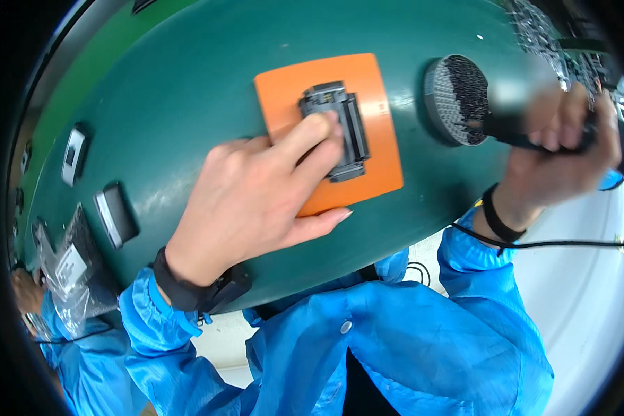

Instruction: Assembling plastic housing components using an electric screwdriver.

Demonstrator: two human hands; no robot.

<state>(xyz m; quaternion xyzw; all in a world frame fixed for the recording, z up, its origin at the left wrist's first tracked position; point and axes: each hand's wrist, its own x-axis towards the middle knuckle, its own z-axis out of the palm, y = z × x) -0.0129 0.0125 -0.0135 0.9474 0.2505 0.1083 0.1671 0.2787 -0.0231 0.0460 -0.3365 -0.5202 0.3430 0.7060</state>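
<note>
An orange mat [291, 90] lies on the green table, with a black plastic housing [354, 139] on it. My left hand [256, 187] holds the housing from its left side, bent fingers on its top and the thumb stretched over the mat's near edge. To the right stands a round dish [431, 97] filled with small dark screws [470, 87]. My right hand [568, 132] is wrapped round a black electric screwdriver [509, 130], its tip over the dish. Motion blurs the right hand and the tool; whether a screw sits on the tip cannot be made out.
Two small grey-and-black parts [115, 213] lie at the left, near a clear plastic bag [76, 270] of dark pieces. Another person's hand [26, 291] and blue sleeve show at the far left. A black cord [568, 244] runs from my right wristband.
</note>
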